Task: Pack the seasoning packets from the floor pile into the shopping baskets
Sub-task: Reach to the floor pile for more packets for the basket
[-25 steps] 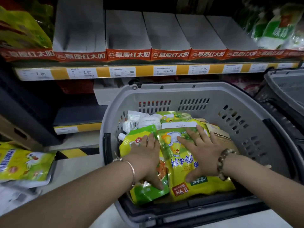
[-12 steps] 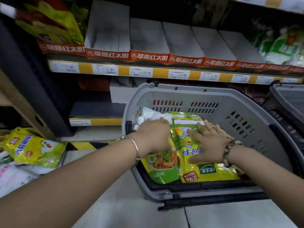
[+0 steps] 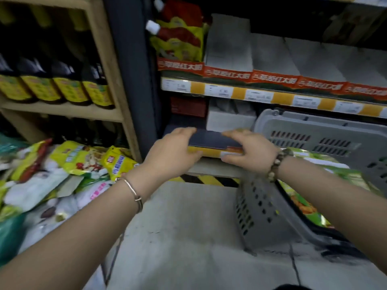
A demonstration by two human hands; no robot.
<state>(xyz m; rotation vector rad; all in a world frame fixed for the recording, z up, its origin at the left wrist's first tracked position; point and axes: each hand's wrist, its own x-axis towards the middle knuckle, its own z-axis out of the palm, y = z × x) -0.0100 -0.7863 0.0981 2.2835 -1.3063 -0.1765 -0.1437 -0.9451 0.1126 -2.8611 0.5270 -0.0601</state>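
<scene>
Hovering between packet pile (image 3: 73,164) and basket (image 3: 258,216), left hand (image 3: 171,155) and right hand (image 3: 251,153) seem empty.

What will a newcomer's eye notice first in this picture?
The left hand and the right hand hover empty in the centre, before a low shelf. At left a bright pile of seasoning packets lies on the floor; at right stands a grey basket, already holding packets.

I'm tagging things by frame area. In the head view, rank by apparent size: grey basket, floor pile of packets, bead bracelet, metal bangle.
1. grey basket, though the frame crops it.
2. floor pile of packets, also cropped.
3. bead bracelet and metal bangle: they look alike, so no ranking between them.
</scene>
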